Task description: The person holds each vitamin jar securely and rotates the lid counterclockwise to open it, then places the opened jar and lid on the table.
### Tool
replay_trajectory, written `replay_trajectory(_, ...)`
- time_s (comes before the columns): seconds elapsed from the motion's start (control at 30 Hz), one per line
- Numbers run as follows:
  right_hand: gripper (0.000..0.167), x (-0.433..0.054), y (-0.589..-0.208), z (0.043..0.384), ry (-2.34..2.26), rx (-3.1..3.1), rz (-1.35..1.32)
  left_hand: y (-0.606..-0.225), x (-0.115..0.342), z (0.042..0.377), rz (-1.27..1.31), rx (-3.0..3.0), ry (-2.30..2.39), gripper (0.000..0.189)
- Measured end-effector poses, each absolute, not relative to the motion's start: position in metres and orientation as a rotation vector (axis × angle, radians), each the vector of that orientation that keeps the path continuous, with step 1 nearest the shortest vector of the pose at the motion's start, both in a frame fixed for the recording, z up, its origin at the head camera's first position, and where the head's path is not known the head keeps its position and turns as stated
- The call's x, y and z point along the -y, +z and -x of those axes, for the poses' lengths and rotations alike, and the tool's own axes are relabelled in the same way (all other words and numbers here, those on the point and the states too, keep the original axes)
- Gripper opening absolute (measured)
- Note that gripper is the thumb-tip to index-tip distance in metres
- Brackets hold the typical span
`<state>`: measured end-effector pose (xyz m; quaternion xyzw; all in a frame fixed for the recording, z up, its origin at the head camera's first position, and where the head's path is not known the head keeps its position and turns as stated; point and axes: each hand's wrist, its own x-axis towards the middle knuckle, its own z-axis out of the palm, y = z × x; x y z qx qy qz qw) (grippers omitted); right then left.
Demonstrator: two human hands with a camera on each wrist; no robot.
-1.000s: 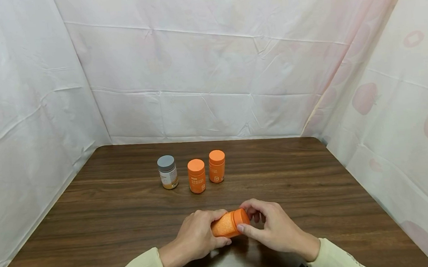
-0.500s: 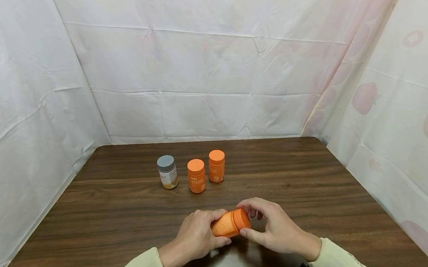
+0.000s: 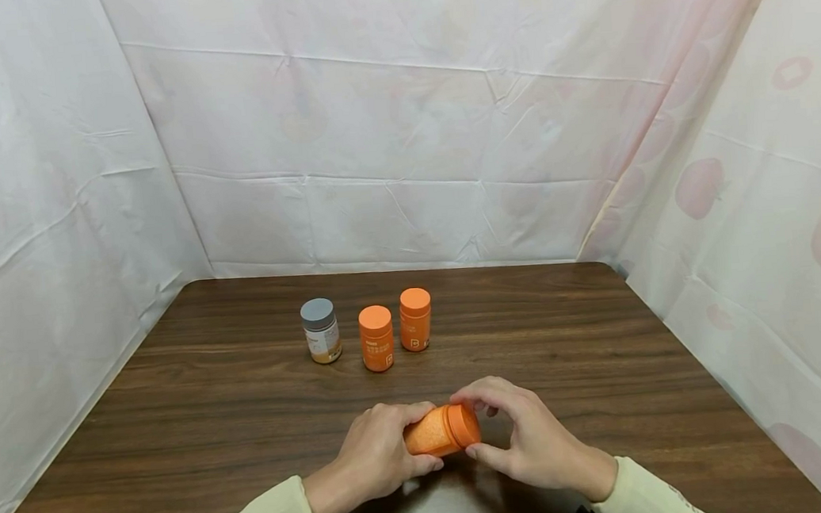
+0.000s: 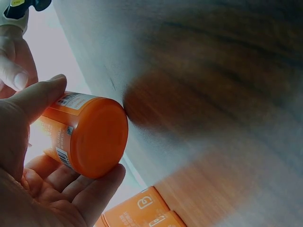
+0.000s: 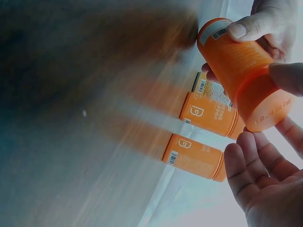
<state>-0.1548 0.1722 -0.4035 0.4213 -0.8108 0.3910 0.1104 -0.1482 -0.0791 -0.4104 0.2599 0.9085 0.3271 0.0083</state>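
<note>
An orange pill bottle (image 3: 428, 433) lies tilted on its side, low over the table, between the two hands. My left hand (image 3: 377, 452) grips its body, with the thumb along one side and the fingers around the other. Its smooth orange base (image 4: 101, 137) faces the left wrist view. At the other end, my right hand (image 3: 530, 435) has its thumb and fingertips on opposite edges of the screw lid (image 5: 265, 101), which sits on the bottle. The remaining right fingers are bent, with their tips near the lid's edge in the right wrist view.
Beyond the hands stand two upright orange bottles, one nearer (image 3: 377, 340) and one farther back (image 3: 416, 320). Left of them is a white bottle with a grey lid (image 3: 321, 332). White patterned sheets (image 3: 387, 131) enclose the dark wooden table (image 3: 566, 333) at the back and sides.
The right hand's fingertips have shifted around the lid, the index finger moving left over its top and the thumb sliding slightly right and down. The left hand and bottle stay nearly still.
</note>
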Motion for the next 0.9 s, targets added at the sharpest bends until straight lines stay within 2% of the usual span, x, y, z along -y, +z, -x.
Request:
replay_trajectory(0.33,0.066,-0.1714,-0.4009,0.1541,1.114,2.359,-1.258,-0.411,0.0797,0.1488,-0.812,-2.846,1.011,0.04)
replay_trajectory(0.67,0.04,-0.1683,-0.403,0.1508,1.126,2.502,-0.988,-0.4105,0.0788,0.1484,-0.81,-2.842,1.014,0.039)
replay_trajectory(0.9,0.03,-0.1673,-0.4021,0.1501,1.136,2.599,-0.875,-0.4107,0.0786,0.1483,-0.814,-2.834,1.024,0.039)
